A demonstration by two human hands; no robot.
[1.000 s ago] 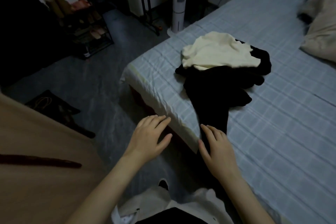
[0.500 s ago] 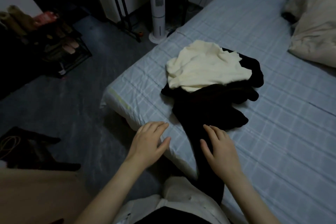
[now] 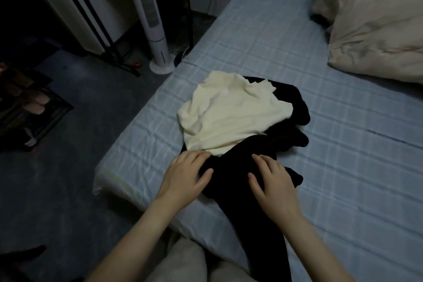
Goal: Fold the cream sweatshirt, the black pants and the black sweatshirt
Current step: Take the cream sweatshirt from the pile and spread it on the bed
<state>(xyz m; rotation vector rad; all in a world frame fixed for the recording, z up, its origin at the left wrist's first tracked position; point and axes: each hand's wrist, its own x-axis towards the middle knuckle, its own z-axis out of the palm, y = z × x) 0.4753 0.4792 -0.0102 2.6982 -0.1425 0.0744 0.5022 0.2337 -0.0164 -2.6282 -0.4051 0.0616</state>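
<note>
Near the left edge of the bed [image 3: 343, 190], our left hand [image 3: 185, 174] and right hand [image 3: 272, 181] lie flat, gripping nothing, on the black clothes [image 3: 238, 167] under the cream sweatshirt [image 3: 229, 114]. Folding looks unstarted; next we separate one garment.

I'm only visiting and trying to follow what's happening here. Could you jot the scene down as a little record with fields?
place: bed with a pale blue checked sheet
clothes: cream sweatshirt crumpled on top of black clothes, nothing folded yet
overhang: one long black piece hangs off the bed's near edge
left hand: open, fingers spread, at the sweatshirt's near edge
right hand: open, flat over the black cloth
nearby: pillow at the far end, tower fan on the floor
</note>
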